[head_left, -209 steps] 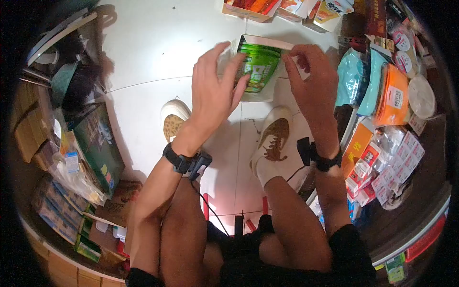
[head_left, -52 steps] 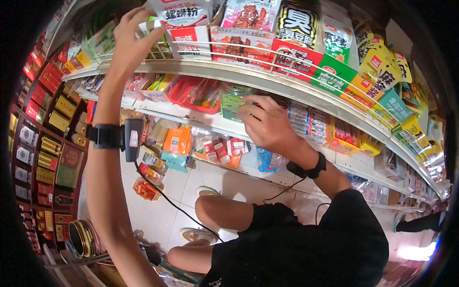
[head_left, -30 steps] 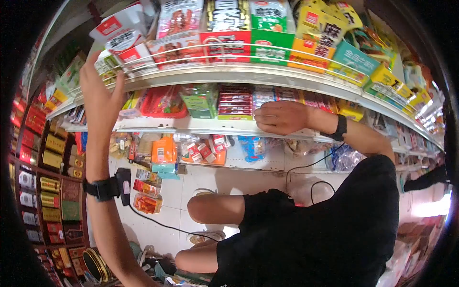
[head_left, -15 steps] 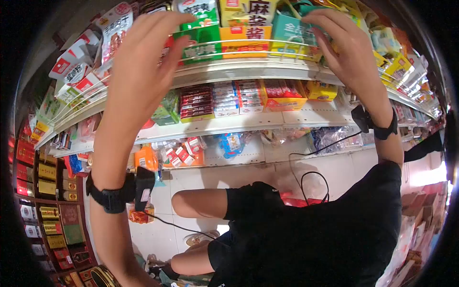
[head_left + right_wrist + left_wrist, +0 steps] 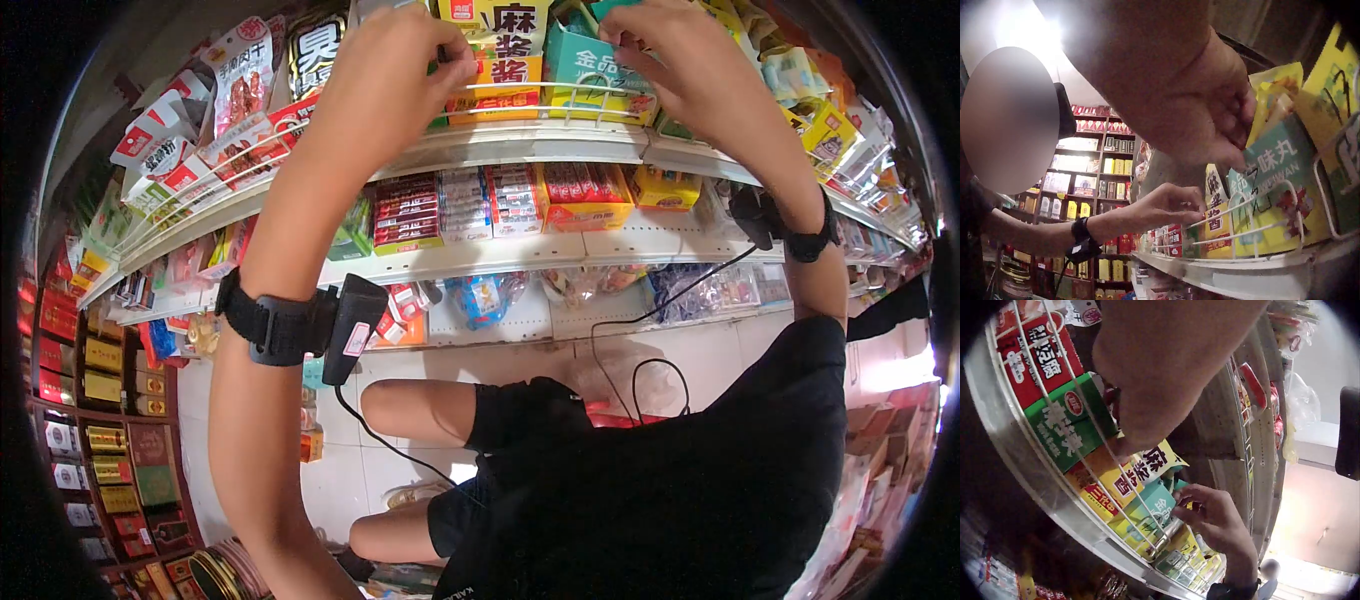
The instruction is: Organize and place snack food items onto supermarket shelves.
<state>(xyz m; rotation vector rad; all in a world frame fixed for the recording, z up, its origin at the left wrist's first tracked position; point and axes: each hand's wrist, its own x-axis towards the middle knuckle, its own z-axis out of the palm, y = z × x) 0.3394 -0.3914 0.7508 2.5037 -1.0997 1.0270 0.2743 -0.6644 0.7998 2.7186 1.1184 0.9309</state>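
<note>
Both hands are raised to the snack display boxes on the upper wire-railed shelf. My left hand [image 5: 400, 60] is bent at the seam between a green box [image 5: 1063, 428] and an orange box [image 5: 500, 100] of yellow snack packs [image 5: 512, 20]. Its thumb tip is right at the orange box's corner; I cannot tell what it pinches. My right hand [image 5: 690, 45] has its fingers curled over the top of a teal-and-yellow box [image 5: 585, 65], with the thumb at the front, as the right wrist view [image 5: 1216, 112] shows.
A white wire rail [image 5: 590, 90] runs before the boxes. Below, a second shelf [image 5: 480, 258] carries candy boxes [image 5: 585, 195], and a bottom shelf holds bagged goods [image 5: 480, 300]. Dark cabinets [image 5: 110, 440] stand at the left. A black cable [image 5: 400, 455] hangs from the left wrist camera.
Earlier the hands were at a carton of green packs on the floor, then along this shelf's left part. Lately the left hand has moved right and its fingers have bent in; the right moved slightly left.
</note>
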